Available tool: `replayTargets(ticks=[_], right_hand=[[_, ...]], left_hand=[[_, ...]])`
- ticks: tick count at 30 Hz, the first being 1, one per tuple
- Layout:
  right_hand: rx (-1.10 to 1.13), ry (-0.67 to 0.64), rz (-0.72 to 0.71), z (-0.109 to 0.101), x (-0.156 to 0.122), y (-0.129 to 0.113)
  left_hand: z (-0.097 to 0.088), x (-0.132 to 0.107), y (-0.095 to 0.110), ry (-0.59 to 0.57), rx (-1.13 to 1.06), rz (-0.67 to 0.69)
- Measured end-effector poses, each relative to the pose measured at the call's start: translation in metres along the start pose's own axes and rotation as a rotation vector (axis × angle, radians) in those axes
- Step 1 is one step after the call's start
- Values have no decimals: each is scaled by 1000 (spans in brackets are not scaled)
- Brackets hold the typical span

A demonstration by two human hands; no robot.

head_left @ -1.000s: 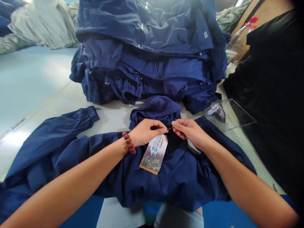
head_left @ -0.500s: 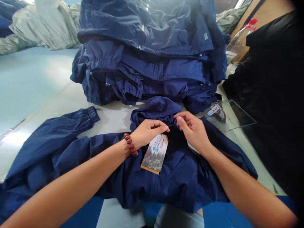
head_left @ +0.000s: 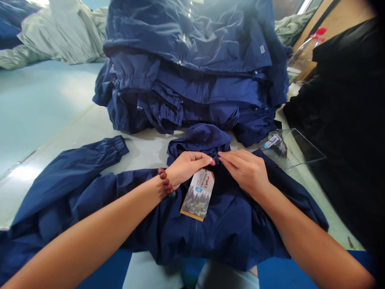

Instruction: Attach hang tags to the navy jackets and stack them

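Note:
A navy hooded jacket [head_left: 222, 216] lies spread on the table, its hood [head_left: 199, 138] pointing away from me. My left hand [head_left: 189, 166], with a red bead bracelet [head_left: 166, 182] on the wrist, pinches the neck of the jacket. My right hand [head_left: 245, 170] meets it there, its fingertips pressed to the collar. Just below my left fingertips, a paper hang tag [head_left: 197, 195] with a forest picture lies on the jacket's chest. Any string holding the tag is hidden by my fingers.
A tall stack of folded navy jackets [head_left: 192, 80] stands just beyond the hood. A clear acrylic sheet [head_left: 296, 147] with tags on it lies to the right, beside black fabric [head_left: 337, 120]. Pale green cloth [head_left: 60, 36] is heaped at the far left.
My right hand has come down from spread fingers above the collar and now presses against it beside my left fingertips. The view has shifted slightly.

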State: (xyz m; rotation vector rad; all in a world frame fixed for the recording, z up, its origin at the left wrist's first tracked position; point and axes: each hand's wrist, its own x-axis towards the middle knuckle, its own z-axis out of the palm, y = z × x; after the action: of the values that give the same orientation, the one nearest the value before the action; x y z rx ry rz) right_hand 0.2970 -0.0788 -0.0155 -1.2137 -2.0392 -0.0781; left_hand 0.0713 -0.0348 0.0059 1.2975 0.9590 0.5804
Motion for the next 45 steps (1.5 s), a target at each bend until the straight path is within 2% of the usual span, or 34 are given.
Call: replayTargets(ticks=[7, 11, 13, 15, 18, 22, 29, 33, 38, 41, 45], right_hand=[[-14, -55, 21, 5, 2, -1], [129, -85, 104, 12, 3, -5], [247, -105, 198, 14, 3, -7], [393, -150, 341, 13, 4, -8], [627, -263, 532, 10, 5, -10], [822, -377, 642, 9, 6, -10], [977, -432, 785, 9, 8, -2], [1009, -438, 810, 7, 10, -3], [986, -438, 827, 8, 11, -6], [966, -437, 833, 8, 12, -7], [937, -443, 821, 8, 12, -8]], left_hand=[[0, 0, 1, 2, -16, 4], [0, 0, -1, -6, -94, 17], [0, 0, -3, -17, -107, 42], [1, 1, -5, -13, -26, 85], [3, 0, -8, 71, 265, 244], [4, 0, -10, 172, 576, 423], [0, 2, -9, 175, 669, 455], [-1, 3, -11, 144, 728, 489], [4, -5, -10, 72, 1021, 606], [6, -10, -9, 120, 1130, 680], [6, -11, -10, 214, 1039, 767]])
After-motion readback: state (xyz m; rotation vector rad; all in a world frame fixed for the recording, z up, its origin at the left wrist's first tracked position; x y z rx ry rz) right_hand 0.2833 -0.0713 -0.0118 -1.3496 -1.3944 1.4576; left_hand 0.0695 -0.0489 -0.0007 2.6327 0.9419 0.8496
